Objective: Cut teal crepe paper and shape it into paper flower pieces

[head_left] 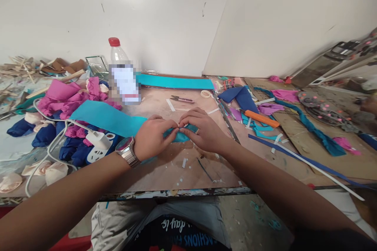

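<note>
Item: long teal foam strip [108,119] on desk [176,164]. We pinch its end w/ left hand [153,137] & right hand [204,129], both clamped; only end folded, most lies flat.

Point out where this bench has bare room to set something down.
Barest: the board between the hands and the near edge, with only small scraps. Another patch lies between the bottle, snips and hands. Crowded: fabric pile and power strip on the left, blue strips and orange knife on the right.
</note>
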